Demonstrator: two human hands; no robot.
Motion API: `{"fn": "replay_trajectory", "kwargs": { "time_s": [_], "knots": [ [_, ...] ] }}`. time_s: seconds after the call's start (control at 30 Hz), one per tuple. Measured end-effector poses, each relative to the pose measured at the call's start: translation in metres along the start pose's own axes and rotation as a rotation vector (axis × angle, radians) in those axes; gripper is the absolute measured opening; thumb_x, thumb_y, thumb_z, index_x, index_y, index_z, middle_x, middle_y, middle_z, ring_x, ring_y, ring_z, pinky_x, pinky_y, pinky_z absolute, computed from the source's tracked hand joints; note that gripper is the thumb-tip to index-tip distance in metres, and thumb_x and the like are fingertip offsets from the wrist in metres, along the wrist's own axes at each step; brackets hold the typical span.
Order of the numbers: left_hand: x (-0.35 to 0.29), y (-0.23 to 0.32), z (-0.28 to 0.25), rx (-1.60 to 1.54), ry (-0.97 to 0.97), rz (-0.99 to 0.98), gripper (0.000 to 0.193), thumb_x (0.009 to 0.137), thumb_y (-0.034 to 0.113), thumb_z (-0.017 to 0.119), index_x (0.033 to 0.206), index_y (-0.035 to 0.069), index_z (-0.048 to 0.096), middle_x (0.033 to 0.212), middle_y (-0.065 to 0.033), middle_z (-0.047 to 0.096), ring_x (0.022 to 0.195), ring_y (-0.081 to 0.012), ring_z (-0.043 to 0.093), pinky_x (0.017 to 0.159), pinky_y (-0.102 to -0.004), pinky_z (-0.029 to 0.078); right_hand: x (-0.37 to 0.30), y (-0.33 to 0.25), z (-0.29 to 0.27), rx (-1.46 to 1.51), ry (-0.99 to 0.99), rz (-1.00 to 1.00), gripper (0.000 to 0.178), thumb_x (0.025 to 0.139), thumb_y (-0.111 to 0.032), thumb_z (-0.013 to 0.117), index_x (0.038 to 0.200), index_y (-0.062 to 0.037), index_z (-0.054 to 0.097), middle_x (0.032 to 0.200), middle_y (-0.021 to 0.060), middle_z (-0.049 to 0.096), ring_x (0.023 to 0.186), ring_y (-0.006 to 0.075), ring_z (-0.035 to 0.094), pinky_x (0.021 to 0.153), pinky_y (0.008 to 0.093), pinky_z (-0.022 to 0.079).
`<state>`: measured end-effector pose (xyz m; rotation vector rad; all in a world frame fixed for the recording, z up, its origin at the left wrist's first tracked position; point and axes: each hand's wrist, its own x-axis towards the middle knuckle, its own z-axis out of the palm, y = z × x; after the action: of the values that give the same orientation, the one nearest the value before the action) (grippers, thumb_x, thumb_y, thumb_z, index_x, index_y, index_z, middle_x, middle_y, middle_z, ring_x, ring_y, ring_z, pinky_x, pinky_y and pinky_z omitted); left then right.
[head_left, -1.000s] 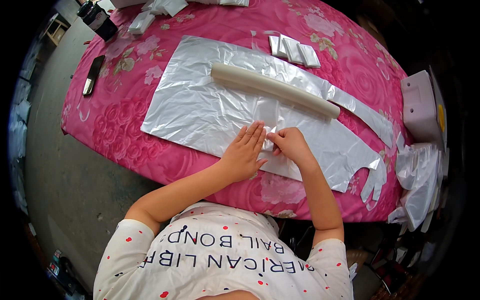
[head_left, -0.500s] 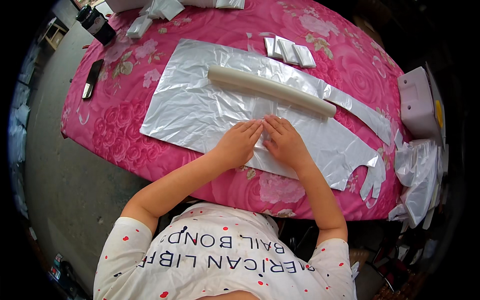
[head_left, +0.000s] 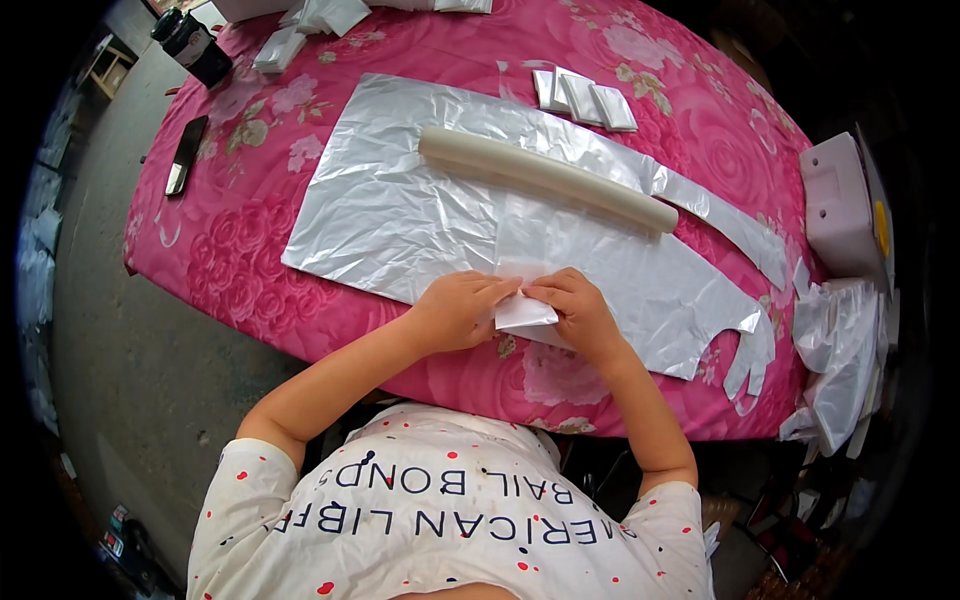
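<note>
So the small folded white piece (head_left: 523, 312) sits right at the near edge of the big silver foil sheet (head_left: 400, 210), pinched between both hands. The left hand (head_left: 458, 310) comes in from the left with its fingertips closed on the piece's left side, and the right hand (head_left: 578, 312) has it clamped from the right, thumb underneath as far as I can tell. The 2 hands are pretty much touching each other over it.

The foil is spread flat and crinkly across a pink floral tablecloth (head_left: 250, 290), and a long cream-coloured roll (head_left: 545, 178) lies diagonally on top of it, just beyond the hands. Farther back there's a little row of 3 folded white packets (head_left: 584, 100) sitting on the cloth just past the foil's far edge. Off to the far left edge of the table lies a dark flat tool (head_left: 186, 154), well apart from everything, and a dark jar (head_left: 195, 46) stands at the far corner. On the right, a pale pink box (head_left: 838, 205) and a heap of white bags (head_left: 838, 355) hang around the table's end.
</note>
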<state>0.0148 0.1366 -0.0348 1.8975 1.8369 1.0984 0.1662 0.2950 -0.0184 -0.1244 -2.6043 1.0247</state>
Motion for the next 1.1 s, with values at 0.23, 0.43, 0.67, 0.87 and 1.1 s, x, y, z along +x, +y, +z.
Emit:
{"fn": "replay_trajectory", "kwargs": {
  "time_s": [0.23,0.43,0.67,0.87,1.1],
  "knots": [
    [0.029,0.016,-0.008,-0.184,0.082,-0.565,0.049,0.082,0.017,0.060,0.123,-0.004,0.045,0.074,-0.0150,0.065,0.069,-0.0305,0.063,0.062,-0.0371,0.049,0.032,-0.003,-0.011,0.338,-0.079,0.810,0.025,0.085,-0.022,0.061,0.083,0.0022,0.067,0.064,0.0037,0.061,0.056,0.0092,0.058,0.052,0.0241,0.044],
    [0.033,-0.001,-0.001,-0.173,0.125,-0.668,0.067,0.077,0.017,0.068,0.130,-0.007,0.037,0.077,-0.0134,0.067,0.064,-0.0227,0.065,0.062,-0.0303,0.049,0.046,0.002,-0.013,0.338,-0.156,0.937,0.031,0.083,-0.026,0.062,0.078,0.0042,0.066,0.059,0.0077,0.060,0.050,0.0123,0.059,0.048,0.0259,0.045],
    [0.040,0.009,-0.016,-0.058,0.029,-0.706,0.079,0.074,0.019,0.070,0.135,-0.008,0.027,0.102,-0.0163,0.061,0.086,-0.0238,0.063,0.072,-0.0316,0.049,0.051,-0.003,-0.014,0.273,-0.177,0.961,0.031,0.084,-0.025,0.061,0.074,0.0040,0.065,0.055,0.0077,0.059,0.048,0.0133,0.058,0.047,0.0273,0.045],
    [0.039,0.005,0.013,0.394,0.045,-0.157,0.083,0.077,0.035,0.064,0.136,-0.008,0.024,0.140,-0.0228,0.028,0.131,-0.0342,0.029,0.105,-0.0415,0.027,0.049,0.002,-0.008,0.306,-0.136,0.945,0.029,0.083,-0.023,0.061,0.072,0.0037,0.065,0.055,0.0093,0.059,0.047,0.0144,0.059,0.047,0.0277,0.045],
    [0.035,-0.001,0.040,0.384,-0.039,-0.199,0.098,0.076,0.057,0.054,0.138,-0.010,0.016,0.145,-0.0248,0.017,0.138,-0.0336,0.011,0.112,-0.0433,0.008,0.042,0.000,-0.007,0.189,-0.148,0.899,0.023,0.073,-0.022,0.066,0.070,0.0010,0.063,0.061,0.0111,0.062,0.053,0.0190,0.060,0.051,0.0298,0.046]
  ]
}}
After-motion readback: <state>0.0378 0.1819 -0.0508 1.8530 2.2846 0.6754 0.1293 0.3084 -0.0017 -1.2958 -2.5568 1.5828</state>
